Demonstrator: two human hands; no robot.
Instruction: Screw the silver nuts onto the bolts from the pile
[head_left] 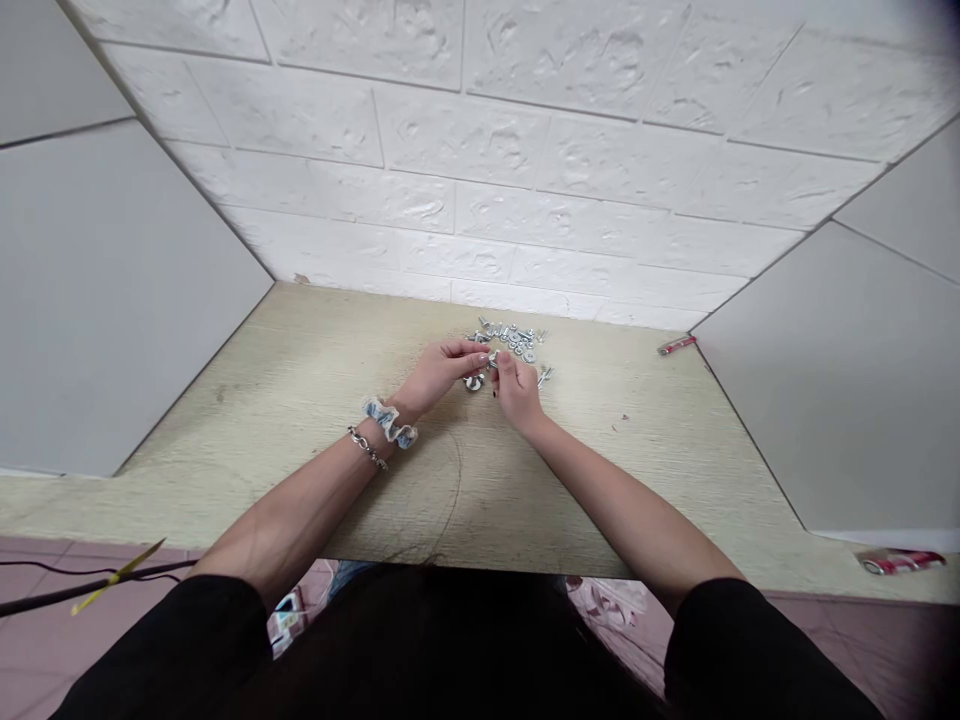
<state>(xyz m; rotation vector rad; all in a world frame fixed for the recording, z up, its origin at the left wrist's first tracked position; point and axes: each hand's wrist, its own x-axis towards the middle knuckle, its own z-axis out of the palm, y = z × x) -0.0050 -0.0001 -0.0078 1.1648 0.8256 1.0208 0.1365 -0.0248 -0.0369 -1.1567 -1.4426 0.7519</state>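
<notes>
Head camera view: below the near edge of the pale wooden surface (322, 520) lies the pink floor (37, 660), a black cable (45, 598) with a yellow tie (116, 577) at left. Near the surface's near edge, toward its right end, lies a red-and-silver item (900, 562). Both bare forearms reach over that edge from black sleeves, the left wrist wearing a chain bracelet (367, 448) and a blue-and-white scrunchie (390, 424). Beyond the surface's middle, the left grip (444, 366) is narrow, thumb and fingertips closed on a small metal fastener (493, 359); the right grip (519, 392), fingers curled, holds its other side. Washers (473, 382) lie just below the left fingertips, a few bolts (547, 376) just beside the right hand. Farther, toward the far edge, bolts and nuts (517, 338) lie scattered; near the far right corner is another red item (677, 345). White brick-patterned wall (487, 210) borders the far edge
</notes>
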